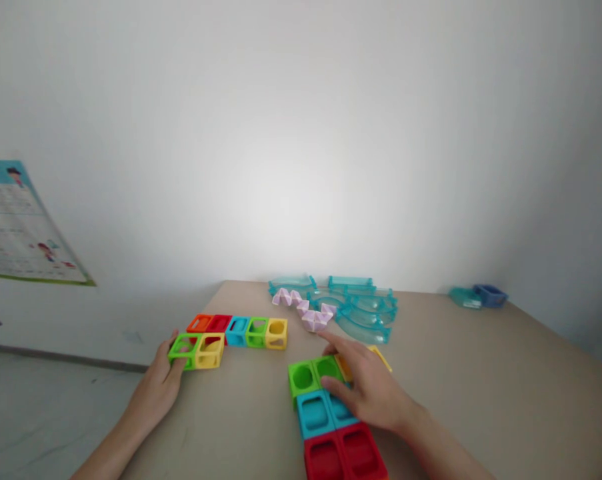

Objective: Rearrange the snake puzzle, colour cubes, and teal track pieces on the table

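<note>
At the table's left edge my left hand (pixel 163 373) is closed around a green cube block (pixel 185 347). A yellow cube block (pixel 211 352) sits against that green one. Directly behind them runs a row with orange, red, blue (pixel 237 331), green and yellow cube blocks. My right hand (pixel 365 383) lies over the far end of a second cluster, its thumb and forefinger spread apart. Green (pixel 303 377), blue (pixel 315 413) and red (pixel 325 459) cube blocks form pairs in this cluster. A yellow-orange block (pixel 381 358) is mostly hidden under the right hand.
Clear teal track pieces (pixel 365 310) lie in a heap near the wall, behind a pale purple faceted chain (pixel 315 320). At the far right of the table (pixel 461 373) are a blue container (pixel 489 295) and a teal piece (pixel 465 298). A poster (pixel 25 227) hangs at left.
</note>
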`<state>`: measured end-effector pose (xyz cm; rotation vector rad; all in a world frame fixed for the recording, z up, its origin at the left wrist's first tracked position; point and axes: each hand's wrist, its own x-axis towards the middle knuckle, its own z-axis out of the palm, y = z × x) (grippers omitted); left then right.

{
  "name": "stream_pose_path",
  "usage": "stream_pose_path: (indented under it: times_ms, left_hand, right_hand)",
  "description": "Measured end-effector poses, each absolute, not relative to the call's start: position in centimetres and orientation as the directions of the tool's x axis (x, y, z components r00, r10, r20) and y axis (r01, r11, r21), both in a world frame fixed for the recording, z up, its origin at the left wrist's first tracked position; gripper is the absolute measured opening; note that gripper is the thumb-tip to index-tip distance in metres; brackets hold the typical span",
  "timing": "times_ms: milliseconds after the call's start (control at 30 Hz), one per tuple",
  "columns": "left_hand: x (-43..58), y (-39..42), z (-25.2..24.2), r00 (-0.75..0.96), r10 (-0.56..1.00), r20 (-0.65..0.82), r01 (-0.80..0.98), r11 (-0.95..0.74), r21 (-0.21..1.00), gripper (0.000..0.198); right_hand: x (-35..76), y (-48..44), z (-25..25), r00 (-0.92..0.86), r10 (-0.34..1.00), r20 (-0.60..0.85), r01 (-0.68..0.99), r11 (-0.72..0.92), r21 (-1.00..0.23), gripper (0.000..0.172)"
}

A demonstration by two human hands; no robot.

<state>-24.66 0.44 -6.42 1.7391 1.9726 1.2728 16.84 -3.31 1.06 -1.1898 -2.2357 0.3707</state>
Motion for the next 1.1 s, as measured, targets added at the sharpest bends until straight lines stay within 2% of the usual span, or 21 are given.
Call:
stream_pose_path:
  times_ms: [200, 400, 467, 533, 600, 633, 700, 733, 833, 967, 1100]
  left_hand:
    - [-24.7, 1.4, -6.0, -0.191, 0.913, 0.361, 0.776, -0.084, 0.625, 0.047]
    - [-24.8, 2.4, -5.6, -0.19, 0.933, 0.307, 0.762, -0.057, 0.645, 0.052]
    - [-24.2, 1.6, -4.8, -0.229, 0.898, 0.376, 0.767, -0.071, 0.637, 0.056]
    - [-22.8, -0.1, -3.6, -0.213, 0.802, 0.558, 0.814, -0.17, 0.556, 0.06]
    - [-20.4, -2.3, -2.3, 0.046, 0.705, 0.708, 0.811, -0.439, 0.386, 0.056]
    - [-19.0, -3.4, -1.7, 0.216, 0.678, 0.703, 0.763, -0.566, 0.312, 0.054]
    - [-15.7, -5.2, -0.8, 0.526, 0.606, 0.597, 0.611, -0.757, 0.231, 0.056]
    - [-14.2, -5.8, -0.4, 0.619, 0.587, 0.522, 0.555, -0.797, 0.238, 0.056]
    - [-10.6, -6.4, 0.1, 0.792, 0.485, 0.372, 0.418, -0.874, 0.249, 0.046]
    - [-8.9, -6.0, -0.3, 0.862, 0.254, 0.439, 0.189, -0.964, 0.187, 0.039]
    - [-8.7, -6.3, -0.9, 0.861, 0.176, 0.477, 0.154, -0.984, 0.084, 0.026]
  right_hand:
    - [16.8, -3.3, 1.2, -0.45, 0.811, 0.375, 0.666, 0.584, -0.464, 0.052]
    - [16.7, -3.3, 1.2, -0.448, 0.819, 0.357, 0.683, 0.572, -0.455, 0.051]
    - [16.7, -3.3, 1.2, -0.451, 0.82, 0.352, 0.686, 0.571, -0.451, 0.049]
    - [16.6, -3.4, 1.3, -0.462, 0.814, 0.353, 0.685, 0.58, -0.44, 0.044]
    - [16.6, -3.4, 1.5, -0.482, 0.801, 0.354, 0.68, 0.597, -0.425, 0.039]
    - [16.6, -3.4, 1.6, -0.496, 0.793, 0.354, 0.675, 0.608, -0.417, 0.036]
    - [16.6, -3.5, 1.8, -0.525, 0.775, 0.353, 0.664, 0.632, -0.401, 0.034]
    - [16.6, -3.6, 1.9, -0.539, 0.766, 0.351, 0.657, 0.643, -0.394, 0.034]
    - [16.6, -3.7, 2.2, -0.57, 0.751, 0.332, 0.65, 0.66, -0.377, 0.038]
    - [16.5, -3.7, 2.3, -0.569, 0.769, 0.291, 0.676, 0.639, -0.367, 0.04]
    - [16.5, -3.8, 2.5, -0.567, 0.765, 0.305, 0.673, 0.644, -0.363, 0.044]
